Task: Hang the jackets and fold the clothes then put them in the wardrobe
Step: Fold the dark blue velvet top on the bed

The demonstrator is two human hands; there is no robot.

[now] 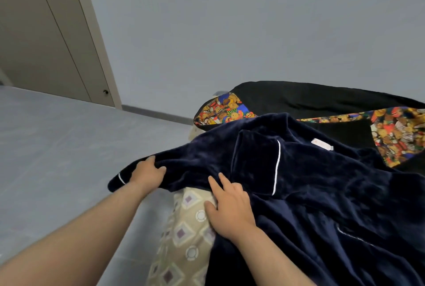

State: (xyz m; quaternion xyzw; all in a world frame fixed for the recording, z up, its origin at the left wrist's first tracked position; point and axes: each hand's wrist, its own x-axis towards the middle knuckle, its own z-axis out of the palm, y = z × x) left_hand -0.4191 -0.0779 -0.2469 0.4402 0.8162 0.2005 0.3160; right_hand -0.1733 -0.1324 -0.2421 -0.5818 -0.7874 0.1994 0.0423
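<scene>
Lying over the edge of the bed, the navy top looks soft and floppy. The left hand grips its sleeve with curled fingers; the right hand rests flat on it. Best hold it by the shoulders.

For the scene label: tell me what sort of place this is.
Probably a bedroom at home: a navy pyjama top and a black jacket with bear-print lining lie heaped over a patterned cover, and tall beige doors, perhaps a wardrobe, stand at the left.
</scene>
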